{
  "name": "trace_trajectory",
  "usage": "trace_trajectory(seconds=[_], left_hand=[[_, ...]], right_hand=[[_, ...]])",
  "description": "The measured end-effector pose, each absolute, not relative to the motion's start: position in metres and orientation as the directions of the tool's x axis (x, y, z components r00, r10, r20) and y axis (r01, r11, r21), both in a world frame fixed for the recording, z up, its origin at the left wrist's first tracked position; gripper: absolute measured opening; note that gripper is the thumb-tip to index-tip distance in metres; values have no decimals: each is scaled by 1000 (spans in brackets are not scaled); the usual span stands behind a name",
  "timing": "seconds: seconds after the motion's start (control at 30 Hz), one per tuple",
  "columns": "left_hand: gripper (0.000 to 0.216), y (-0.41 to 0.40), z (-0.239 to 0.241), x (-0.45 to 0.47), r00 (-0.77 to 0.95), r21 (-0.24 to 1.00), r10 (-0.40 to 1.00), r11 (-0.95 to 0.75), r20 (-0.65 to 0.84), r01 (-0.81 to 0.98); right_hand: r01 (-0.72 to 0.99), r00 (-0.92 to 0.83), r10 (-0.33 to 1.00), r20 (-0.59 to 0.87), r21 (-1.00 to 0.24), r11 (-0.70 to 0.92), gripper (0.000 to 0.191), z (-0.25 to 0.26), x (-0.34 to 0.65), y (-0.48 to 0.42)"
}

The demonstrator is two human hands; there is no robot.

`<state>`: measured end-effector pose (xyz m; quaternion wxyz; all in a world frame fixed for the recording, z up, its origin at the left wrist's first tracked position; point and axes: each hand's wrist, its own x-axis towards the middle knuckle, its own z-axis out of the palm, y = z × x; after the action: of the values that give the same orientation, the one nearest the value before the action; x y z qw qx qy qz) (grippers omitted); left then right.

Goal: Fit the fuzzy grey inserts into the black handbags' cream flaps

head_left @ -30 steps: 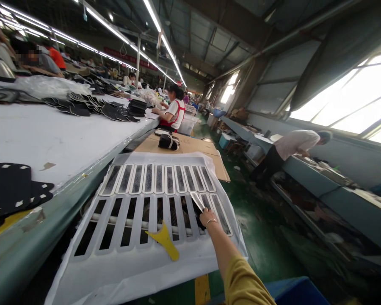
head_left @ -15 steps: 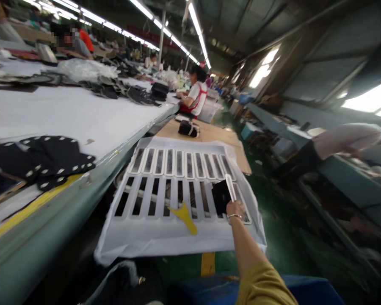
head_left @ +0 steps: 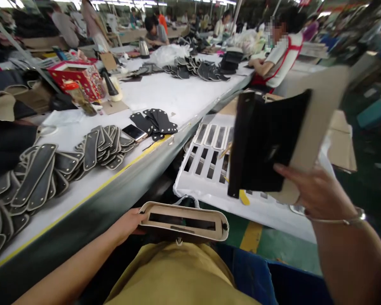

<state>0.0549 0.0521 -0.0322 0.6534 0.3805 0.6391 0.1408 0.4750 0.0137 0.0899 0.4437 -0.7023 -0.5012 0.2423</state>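
Note:
Low in front of my body is an open bag body (head_left: 190, 235), beige inside with a dark outer face and a small metal clasp at its front. My left hand (head_left: 131, 224) grips its left end; the tucked fingers are partly hidden. Higher up on the right, my right hand (head_left: 317, 190) holds a black leather bag panel (head_left: 273, 144) with a beige side, its thumb lying against the dark face. The panel is tilted and blurred by motion. Behind it stands a white slotted rack (head_left: 190, 186), with a yellow tool (head_left: 244, 197) partly hidden.
The long white table (head_left: 139, 93) on the left carries piled dark straps (head_left: 34, 178), a phone (head_left: 135, 132), black studded pieces (head_left: 157, 121) and a red box (head_left: 78, 80). A co-worker (head_left: 279, 55) sits at its far edge. Cardboard (head_left: 341, 140) lies beyond the rack.
My view has swung left. My right hand has come up from the rack with the black panel. My left hand and the bag body have come into view.

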Motion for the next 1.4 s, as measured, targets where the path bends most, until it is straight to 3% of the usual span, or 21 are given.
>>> trace_trajectory(seconds=[0.13, 0.47, 0.67, 0.83, 0.97, 1.07, 1.4], left_hand=[[24, 49, -33, 47, 199, 688, 670, 626, -715, 367], [15, 47, -30, 39, 310, 750, 695, 516, -649, 413], [23, 44, -26, 36, 331, 769, 704, 497, -629, 403], [16, 46, -30, 36, 306, 760, 711, 496, -633, 420], [16, 46, -28, 38, 277, 748, 716, 503, -641, 433], [14, 45, -26, 39, 270, 749, 721, 502, -639, 433], [29, 47, -29, 35, 328, 786, 728, 465, -601, 407]], right_hand=[[511, 198, 980, 5, -854, -99, 29, 98, 387, -3], [806, 38, 967, 252, -579, 119, 34, 62, 299, -19], [887, -39, 971, 236, -439, 143, 42, 43, 279, -34], [983, -65, 980, 187, -157, 95, 55, 30, 285, -39], [992, -97, 964, 248, 104, 73, 55, 23, 296, -43], [971, -148, 937, 315, 226, 78, 53, 20, 297, -44], [907, -363, 882, 300, 331, 260, 53, 13, 261, -29]])
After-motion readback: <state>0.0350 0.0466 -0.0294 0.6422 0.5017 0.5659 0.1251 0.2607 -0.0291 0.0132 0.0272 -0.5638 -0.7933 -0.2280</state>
